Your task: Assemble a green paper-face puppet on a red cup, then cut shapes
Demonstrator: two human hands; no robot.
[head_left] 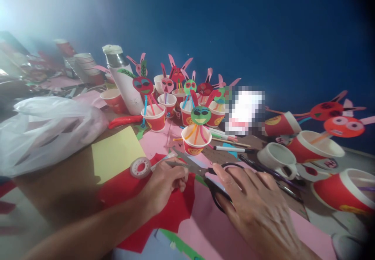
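The right hand (254, 205) lies nearest the camera, at the near edge of the table (67, 182). Its fingers are pressed together and laid over the black handles of the scissors (202, 171), with the thumb apparently through one loop. The left hand (164, 187) has its fingers curled and pinches the upper edge of the red paper (172, 213) just beside the blades.

- Pink sheet (211, 228): under both hands, along the near edge.
- Red paper: on top of the pink sheet, near the middle of the near edge.
- Yellow sheet (117, 152): further in, to the left.
- Tape roll (140, 167): touching the red paper's far edge.

Step in hand: cutting the red paper. The blades are partly open; motion blur hides whether they have entered it. A further cut calls for the left-hand pinch to keep the paper taut and clear of the blade line.
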